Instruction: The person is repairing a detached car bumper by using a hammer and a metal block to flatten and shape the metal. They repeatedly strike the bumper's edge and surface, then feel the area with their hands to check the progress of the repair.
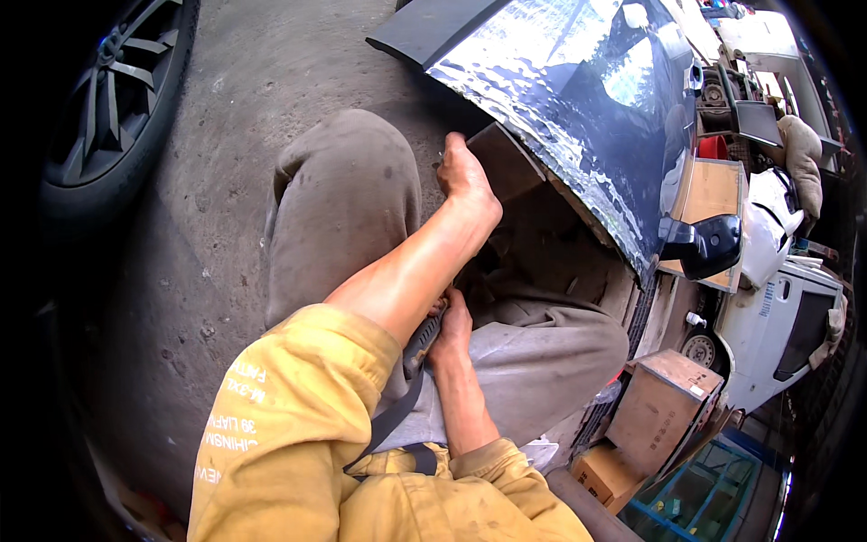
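Head view: blue panel (578,126) is lying ahead-right of left hand (465,181), long lower edge running from ahead of it to behind-right. Left is sitting nearer; can't tell if it's gripping. Right hand (454,327) is clasping the tool (423,341), which is lying along its left side.

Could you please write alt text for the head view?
A person in a yellow top and grey trousers, knees bent, grips a dark, slotted tool in the right hand; the left hand is near the edge of a dark blue car with patchy paint. A wheel is at upper left; brown boxes and a pale vehicle are at right.
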`<state>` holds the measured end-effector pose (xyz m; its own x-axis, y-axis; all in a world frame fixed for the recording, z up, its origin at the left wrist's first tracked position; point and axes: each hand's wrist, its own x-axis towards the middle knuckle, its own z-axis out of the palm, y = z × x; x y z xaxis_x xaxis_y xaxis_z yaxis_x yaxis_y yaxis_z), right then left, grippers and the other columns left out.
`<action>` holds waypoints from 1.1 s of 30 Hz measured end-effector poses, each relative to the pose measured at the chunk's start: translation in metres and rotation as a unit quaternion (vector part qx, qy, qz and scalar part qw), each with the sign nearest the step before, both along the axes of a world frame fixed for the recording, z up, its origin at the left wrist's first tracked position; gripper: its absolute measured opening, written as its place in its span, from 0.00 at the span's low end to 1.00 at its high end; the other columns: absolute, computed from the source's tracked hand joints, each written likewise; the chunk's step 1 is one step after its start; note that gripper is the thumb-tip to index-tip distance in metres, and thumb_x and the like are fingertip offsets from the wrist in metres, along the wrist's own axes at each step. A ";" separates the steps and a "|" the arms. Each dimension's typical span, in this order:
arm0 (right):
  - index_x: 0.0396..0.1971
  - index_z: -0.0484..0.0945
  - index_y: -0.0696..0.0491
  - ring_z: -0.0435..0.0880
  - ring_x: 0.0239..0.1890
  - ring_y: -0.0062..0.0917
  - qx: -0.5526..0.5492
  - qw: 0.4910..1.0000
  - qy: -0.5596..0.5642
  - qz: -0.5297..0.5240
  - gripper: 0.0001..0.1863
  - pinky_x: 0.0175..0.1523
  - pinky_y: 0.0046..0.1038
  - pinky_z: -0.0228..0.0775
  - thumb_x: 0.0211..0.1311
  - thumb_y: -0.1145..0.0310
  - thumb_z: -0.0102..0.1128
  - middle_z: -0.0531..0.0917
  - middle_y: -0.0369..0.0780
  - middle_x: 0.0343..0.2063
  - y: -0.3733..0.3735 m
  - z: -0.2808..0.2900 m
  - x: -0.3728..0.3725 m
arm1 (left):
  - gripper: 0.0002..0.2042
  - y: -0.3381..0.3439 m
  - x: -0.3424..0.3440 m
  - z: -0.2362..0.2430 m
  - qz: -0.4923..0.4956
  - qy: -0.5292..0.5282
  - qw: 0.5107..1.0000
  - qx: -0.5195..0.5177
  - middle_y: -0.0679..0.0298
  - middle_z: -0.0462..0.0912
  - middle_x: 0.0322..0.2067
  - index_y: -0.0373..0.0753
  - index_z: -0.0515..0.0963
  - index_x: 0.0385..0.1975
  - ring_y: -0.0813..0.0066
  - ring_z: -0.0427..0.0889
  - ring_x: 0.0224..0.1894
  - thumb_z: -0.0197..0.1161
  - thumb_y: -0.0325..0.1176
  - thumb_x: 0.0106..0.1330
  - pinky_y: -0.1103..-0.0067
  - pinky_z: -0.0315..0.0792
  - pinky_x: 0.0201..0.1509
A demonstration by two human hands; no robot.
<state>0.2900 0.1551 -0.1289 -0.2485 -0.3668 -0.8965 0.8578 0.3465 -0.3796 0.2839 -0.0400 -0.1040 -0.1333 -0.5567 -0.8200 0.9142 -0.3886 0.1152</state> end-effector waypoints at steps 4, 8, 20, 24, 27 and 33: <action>0.21 0.64 0.51 0.63 0.15 0.17 -0.002 1.000 -0.007 -0.009 0.12 0.22 0.22 0.60 0.60 0.63 0.50 0.64 0.32 0.15 0.005 -0.005 -0.006 | 0.19 -0.013 -0.013 -0.009 0.014 -0.050 0.996 0.071 0.64 0.77 0.43 0.40 0.73 0.41 0.69 0.77 0.41 0.43 0.46 0.62 0.70 0.73 0.47; 0.21 0.64 0.51 0.63 0.16 0.17 -0.009 1.000 -0.021 -0.013 0.12 0.22 0.23 0.59 0.60 0.62 0.50 0.64 0.32 0.15 0.013 -0.011 -0.013 | 0.25 -0.016 -0.019 -0.022 0.046 -0.033 0.997 0.054 0.58 0.71 0.51 0.32 0.70 0.48 0.68 0.73 0.48 0.45 0.47 0.58 0.72 0.67 0.54; 0.24 0.63 0.48 0.62 0.15 0.17 0.007 0.995 0.090 -0.032 0.11 0.22 0.24 0.59 0.63 0.60 0.47 0.63 0.32 0.15 0.001 0.028 -0.005 | 0.22 -0.026 -0.002 -0.011 0.104 0.002 0.994 0.044 0.62 0.73 0.46 0.34 0.71 0.44 0.70 0.73 0.43 0.45 0.44 0.56 0.74 0.69 0.50; 0.25 0.61 0.50 0.64 0.14 0.21 -0.066 0.985 0.147 -0.061 0.12 0.21 0.26 0.61 0.65 0.60 0.44 0.63 0.35 0.15 0.001 0.056 0.003 | 0.21 -0.031 0.008 -0.001 0.108 -0.007 0.993 0.054 0.63 0.74 0.45 0.36 0.71 0.43 0.70 0.74 0.43 0.44 0.44 0.56 0.74 0.70 0.49; 0.26 0.60 0.51 0.64 0.12 0.22 -0.084 0.964 0.240 -0.073 0.13 0.19 0.27 0.62 0.66 0.59 0.43 0.63 0.36 0.14 -0.006 0.077 0.009 | 0.22 -0.032 0.011 0.009 0.120 -0.016 0.991 0.057 0.62 0.74 0.46 0.36 0.71 0.44 0.69 0.74 0.43 0.43 0.45 0.56 0.72 0.69 0.50; 0.25 0.60 0.53 0.61 0.09 0.21 -0.141 0.914 0.380 0.004 0.16 0.15 0.24 0.61 0.68 0.58 0.40 0.62 0.36 0.13 -0.025 0.103 0.009 | 0.26 -0.036 0.019 0.016 0.131 -0.080 0.985 0.079 0.56 0.72 0.50 0.30 0.69 0.47 0.66 0.72 0.46 0.42 0.46 0.58 0.72 0.66 0.54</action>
